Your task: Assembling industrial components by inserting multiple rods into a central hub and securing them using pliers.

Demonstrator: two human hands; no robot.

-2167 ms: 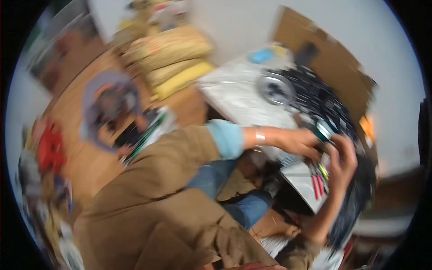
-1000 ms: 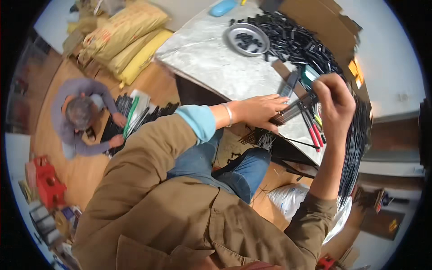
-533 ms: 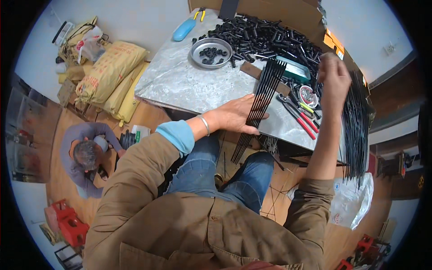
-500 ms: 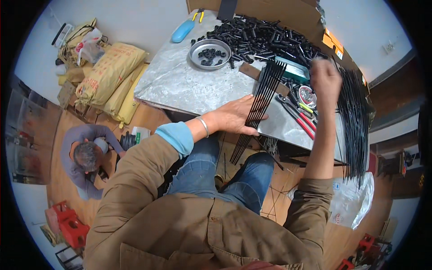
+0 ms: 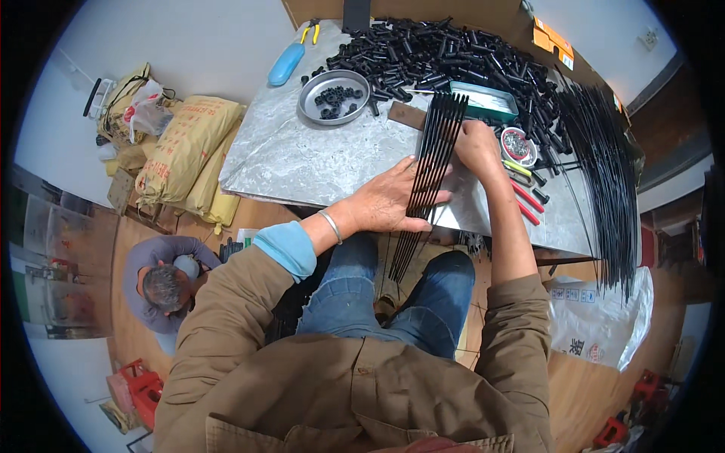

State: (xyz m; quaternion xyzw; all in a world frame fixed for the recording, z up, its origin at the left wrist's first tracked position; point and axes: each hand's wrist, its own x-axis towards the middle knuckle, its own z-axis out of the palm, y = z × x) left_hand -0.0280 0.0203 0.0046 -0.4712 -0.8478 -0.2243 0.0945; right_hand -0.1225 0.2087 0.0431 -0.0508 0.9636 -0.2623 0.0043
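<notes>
A row of thin black rods (image 5: 432, 143) slants over the table's near edge, its lower ends hanging above my knees. My left hand (image 5: 385, 198) holds the rods, its fingers stretched beneath them and its thumb near their lower part. Just right of the rods' upper part is my right hand (image 5: 480, 148), fingers curled together; whatever is in them is hidden. Behind the rods lies a flat brown bar (image 5: 406, 115). A green tray (image 5: 487, 100) of thin light-coloured pieces sits beyond my right hand, beside a small round bowl (image 5: 518, 146) of small metal parts.
Black tubular parts (image 5: 438, 57) are heaped at the back of the table (image 5: 264, 155). A round metal dish (image 5: 304, 104) holds small black pieces. Red-handled pliers (image 5: 526, 202) lie near my right forearm. More black rods (image 5: 604, 181) overhang the right edge. A person (image 5: 166, 283) crouches at left.
My right hand has come down and left from above the right side of the table to beside the rods. My left hand still holds the rods. The view has shifted slightly.
</notes>
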